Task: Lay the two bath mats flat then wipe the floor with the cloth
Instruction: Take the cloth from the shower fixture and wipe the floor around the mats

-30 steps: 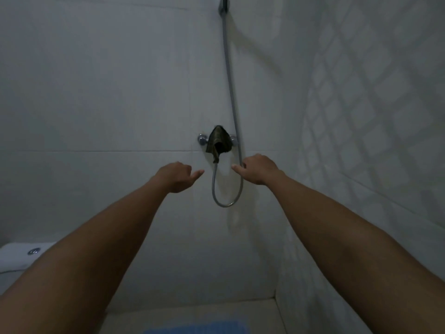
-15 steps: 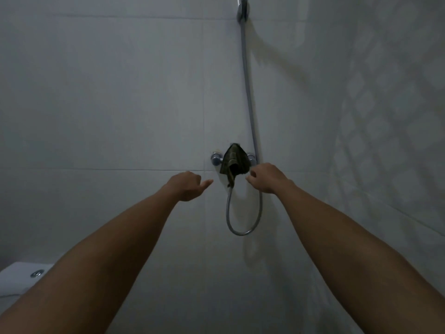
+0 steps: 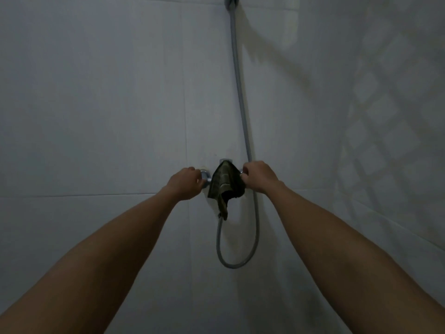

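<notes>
A dark green cloth [image 3: 225,186] hangs draped over the chrome shower valve on the white tiled wall, one corner dangling below. My right hand [image 3: 259,176] pinches the cloth's right edge, next to the right knob [image 3: 241,174]. My left hand [image 3: 186,183] is curled at the left chrome knob [image 3: 206,176], just left of the cloth and apart from it. Neither bath mat nor the floor is in view.
A grey shower hose [image 3: 240,92] runs down the wall from a holder [image 3: 230,1] at the top and loops below the valve. White tiled walls meet in a corner on the right.
Both hands have moved forward to the valve. The right hand has closed on the cloth's edge and the left has reached the left knob. My view has tilted up, so the toilet and blue mat dropped out.
</notes>
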